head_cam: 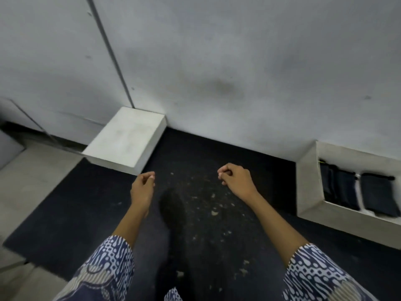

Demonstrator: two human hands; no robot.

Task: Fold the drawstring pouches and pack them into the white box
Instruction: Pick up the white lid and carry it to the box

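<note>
An open white box [308, 183] sits at the right edge of the black mat [65, 213]. Inside it lie folded dark navy drawstring pouches [378, 196], side by side, partly cut off by the frame edge. My left hand [143, 185] and my right hand [235, 179] hover over the middle of the mat, a forearm's width apart. The fingers of both are curled in with thumb against fingertips. No pouch or string shows in either hand. The right hand is well to the left of the box.
A closed white lid or box [125, 137] lies at the mat's back left, against the grey wall [238, 61]. Pale specks litter the mat between my arms. Bare pale floor [23, 181] lies to the left. Patterned blue-white sleeves cover my upper forearms.
</note>
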